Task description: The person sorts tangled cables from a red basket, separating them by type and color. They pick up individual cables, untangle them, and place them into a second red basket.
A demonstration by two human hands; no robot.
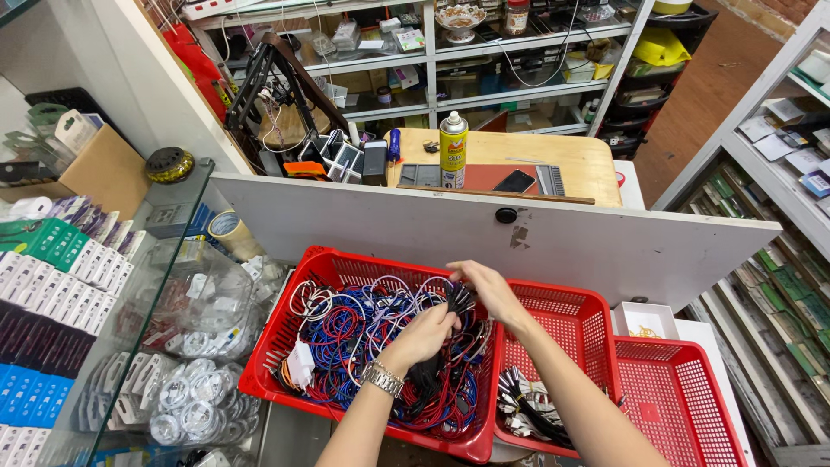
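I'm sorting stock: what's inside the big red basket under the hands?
The big red basket holds tangled red, blue, white and black cables and a white plug. Both hands grip black cable ends. The basket's bottom is covered.

Both bare forearms come in from 6 o'clock and meet near the centre. The left hand [424, 333], with a metal watch on its wrist, is closed. The right hand [487, 290] pinches with curled fingers toward 9 o'clock.
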